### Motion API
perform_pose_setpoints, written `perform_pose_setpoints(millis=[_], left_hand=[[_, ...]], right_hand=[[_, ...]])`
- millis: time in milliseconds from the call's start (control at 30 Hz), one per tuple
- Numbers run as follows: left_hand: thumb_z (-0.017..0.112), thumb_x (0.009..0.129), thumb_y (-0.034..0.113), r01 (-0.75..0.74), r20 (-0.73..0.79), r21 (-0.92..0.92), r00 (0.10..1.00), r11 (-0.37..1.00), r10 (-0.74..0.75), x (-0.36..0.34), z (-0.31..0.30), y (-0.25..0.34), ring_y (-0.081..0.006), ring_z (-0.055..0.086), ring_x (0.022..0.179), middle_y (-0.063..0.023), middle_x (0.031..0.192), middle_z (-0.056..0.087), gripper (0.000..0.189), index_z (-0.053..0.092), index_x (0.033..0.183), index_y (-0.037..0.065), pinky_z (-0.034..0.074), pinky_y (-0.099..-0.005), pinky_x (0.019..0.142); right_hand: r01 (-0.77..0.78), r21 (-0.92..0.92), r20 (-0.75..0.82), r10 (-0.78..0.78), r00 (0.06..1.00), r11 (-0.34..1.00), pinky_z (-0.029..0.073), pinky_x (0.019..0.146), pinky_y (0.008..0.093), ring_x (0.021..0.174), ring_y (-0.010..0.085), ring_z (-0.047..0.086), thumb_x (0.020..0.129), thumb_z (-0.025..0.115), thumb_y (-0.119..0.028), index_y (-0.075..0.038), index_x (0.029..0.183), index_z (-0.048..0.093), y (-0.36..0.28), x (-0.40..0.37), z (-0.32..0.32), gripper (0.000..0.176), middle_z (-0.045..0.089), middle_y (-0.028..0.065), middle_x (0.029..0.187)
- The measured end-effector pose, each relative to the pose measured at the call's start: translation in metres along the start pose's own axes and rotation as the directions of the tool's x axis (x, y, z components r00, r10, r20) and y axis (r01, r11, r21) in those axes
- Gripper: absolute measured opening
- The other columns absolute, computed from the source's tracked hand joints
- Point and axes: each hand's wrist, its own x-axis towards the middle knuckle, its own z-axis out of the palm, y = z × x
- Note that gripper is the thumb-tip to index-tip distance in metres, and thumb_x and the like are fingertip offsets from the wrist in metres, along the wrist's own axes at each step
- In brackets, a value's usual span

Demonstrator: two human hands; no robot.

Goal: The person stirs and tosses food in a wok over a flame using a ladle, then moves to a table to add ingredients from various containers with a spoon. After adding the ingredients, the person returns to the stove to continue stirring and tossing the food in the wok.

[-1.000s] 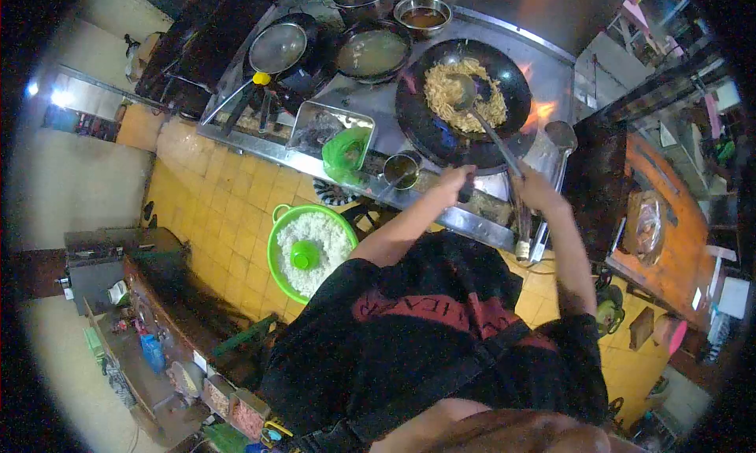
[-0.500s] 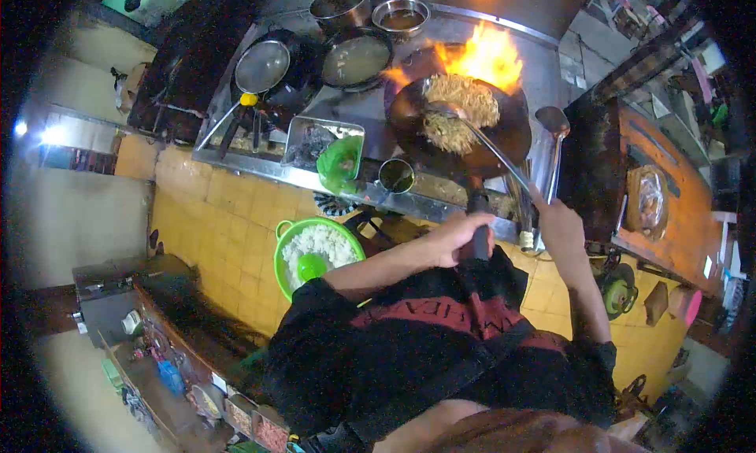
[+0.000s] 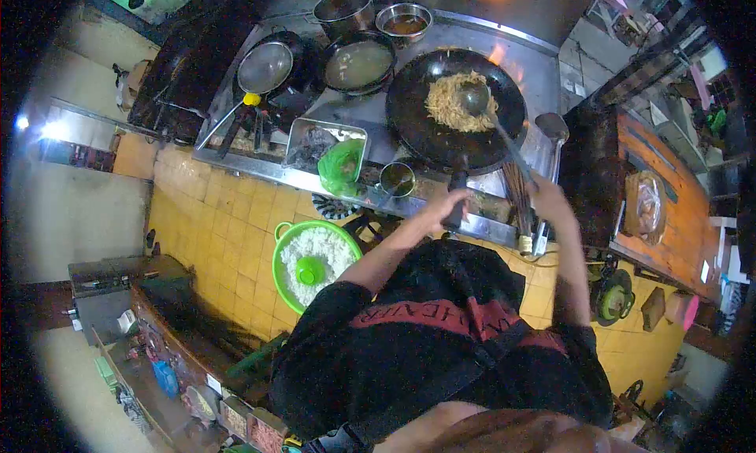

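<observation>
In the head view, a wide black wok (image 3: 413, 130) sits over the burner with a mound of noodles (image 3: 447, 110) in its middle. My left hand (image 3: 442, 210) is closed round the wok's handle (image 3: 458, 187) at the near side. A long-handled ladle (image 3: 476, 99) is in my right hand (image 3: 551, 203), its bowl resting on the noodles at their right side. Small flames (image 3: 498, 55) show behind the wok's far right rim.
Left of the wok are a pan of cloudy liquid (image 3: 360, 66), a strainer (image 3: 265, 67), a metal tray (image 3: 302, 142) with a green bag (image 3: 341, 168), and a cup (image 3: 396, 179). A bamboo brush (image 3: 517, 197) and second ladle (image 3: 554, 126) lie right. A rice basket (image 3: 277, 273) stands below.
The large flames have shrunk. The wok has levelled and its handle shifted left, with my left hand on it. The ladle bowl has moved up and right over the noodles, which are gathered together.
</observation>
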Motion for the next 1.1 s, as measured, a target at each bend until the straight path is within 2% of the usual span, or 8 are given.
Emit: perform_pose_setpoints(millis=[100,167,200,367,500,633,900,1100], left_hand=[[0.060,0.085,0.018,-0.181,-0.054,0.104,0.981,0.978,0.187,0.068,-0.050,-0.015,-0.0149,0.056,0.054,-0.0045,0.070,0.057,0.021,0.052,0.099,0.006,0.047,-0.0296,0.049],[0.058,0.085,0.016,-0.196,-0.097,0.073,0.974,0.978,0.202,0.078,-0.055,-0.009,-0.0151,0.055,0.054,-0.0045,0.071,0.057,0.018,0.053,0.097,0.004,0.048,-0.0299,0.049],[0.059,0.084,0.015,-0.194,-0.052,0.124,0.978,0.973,0.202,0.095,-0.068,-0.017,-0.0146,0.055,0.053,-0.0045,0.067,0.055,0.016,0.052,0.094,0.005,0.048,-0.0295,0.048],[0.062,0.082,0.015,-0.038,-0.081,0.187,0.995,0.982,0.054,0.113,-0.068,-0.013,-0.0157,0.057,0.052,-0.0083,0.072,0.062,0.015,0.057,0.090,0.003,0.050,-0.0290,0.049],[0.059,0.084,0.029,0.023,-0.436,0.033,0.900,0.999,-0.006,0.022,0.042,0.034,-0.0208,0.058,0.055,-0.0081,0.065,0.061,0.026,0.059,0.076,0.004,0.050,-0.0382,0.056],[0.055,0.087,0.025,0.267,0.262,-0.346,0.948,0.900,-0.180,-0.054,0.081,0.076,-0.0207,0.056,0.056,-0.0083,0.068,0.059,0.023,0.054,0.079,0.003,0.049,-0.0361,0.058],[0.058,0.085,0.026,0.175,-0.088,-0.164,0.978,0.971,-0.191,-0.010,0.027,0.008,-0.0137,0.054,0.052,-0.0033,0.062,0.056,0.021,0.057,0.077,0.007,0.046,-0.0301,0.049],[0.054,0.086,0.024,0.211,0.086,-0.047,0.975,0.976,-0.206,-0.034,0.051,0.052,-0.0161,0.054,0.050,-0.0060,0.060,0.057,0.023,0.056,0.072,0.005,0.046,-0.0304,0.051]], right_hand=[[-0.248,-0.043,0.235,0.251,0.939,0.968,0.041,0.091,0.0453,0.104,0.0407,0.053,0.091,0.044,-0.029,-0.003,0.124,0.047,-0.025,0.030,0.044,0.043,0.057,0.0268,0.108],[0.176,-0.148,0.185,-0.148,0.972,0.973,0.046,0.083,0.0469,0.095,0.0408,0.057,0.091,0.044,-0.027,-0.004,0.120,0.049,-0.024,0.035,0.000,0.038,0.059,0.0261,0.100],[-0.084,-0.124,0.382,0.126,0.915,0.989,0.046,0.079,0.0490,0.093,0.0405,0.058,0.091,0.043,-0.025,-0.005,0.116,0.051,-0.025,0.048,-0.039,0.033,0.060,0.0252,0.099],[-0.010,-0.168,-0.037,0.004,0.999,0.986,0.046,0.078,0.0519,0.093,0.0435,0.057,0.088,0.047,-0.022,-0.004,0.107,0.052,-0.010,0.071,0.049,0.027,0.060,0.0265,0.093],[0.225,-0.042,0.127,-0.218,0.968,0.973,0.052,0.063,0.0499,0.072,0.0398,0.063,0.087,0.050,-0.030,-0.007,0.121,0.049,-0.018,0.049,0.015,0.041,0.061,0.0248,0.080],[0.112,-0.561,0.242,0.033,0.970,0.820,0.053,0.065,0.0467,0.071,0.0353,0.064,0.086,0.047,-0.020,-0.022,0.134,0.039,-0.081,-0.016,-0.099,0.049,0.062,0.0211,0.075],[0.135,-0.496,0.194,-0.043,0.980,0.858,0.053,0.061,0.0427,0.070,0.0336,0.063,0.082,0.048,-0.011,-0.023,0.134,0.042,-0.079,-0.063,-0.088,0.054,0.062,0.0171,0.076],[0.018,-0.434,0.145,0.050,0.988,0.901,0.053,0.058,0.0427,0.067,0.0351,0.063,0.083,0.042,-0.004,-0.022,0.137,0.036,-0.076,-0.074,-0.054,0.057,0.060,0.0188,0.076]])
